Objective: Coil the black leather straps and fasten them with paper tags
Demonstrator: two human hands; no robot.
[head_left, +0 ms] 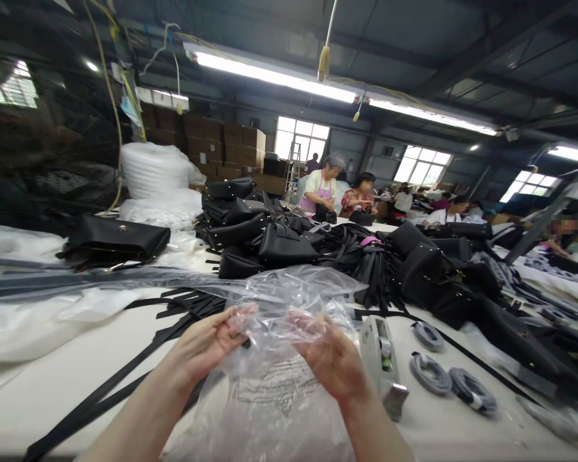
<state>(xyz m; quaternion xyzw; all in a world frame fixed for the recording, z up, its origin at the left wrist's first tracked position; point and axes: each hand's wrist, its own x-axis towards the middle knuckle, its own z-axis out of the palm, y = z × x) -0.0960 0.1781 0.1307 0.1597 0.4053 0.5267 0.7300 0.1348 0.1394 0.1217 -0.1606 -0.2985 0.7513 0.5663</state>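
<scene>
A clear plastic bag (279, 378) with printed text spreads over the front middle of the table, its upper part raised between my hands. My left hand (216, 340) holds the bag's left side, fingers partly under the film. On the other side, my right hand (330, 353) grips the bag with its fingertips behind the crinkled plastic. Just right of my right hand stands a grey tape dispenser (380, 353). Black straps (120, 378) lie on the table by my left forearm.
Black handbags (284, 244) are heaped behind the bag, with more (486, 308) at the right. One black handbag (115, 237) lies at the left near white foam rolls (154, 173). Coiled grey straps (431, 372) sit right of the dispenser. People (322, 189) work farther back.
</scene>
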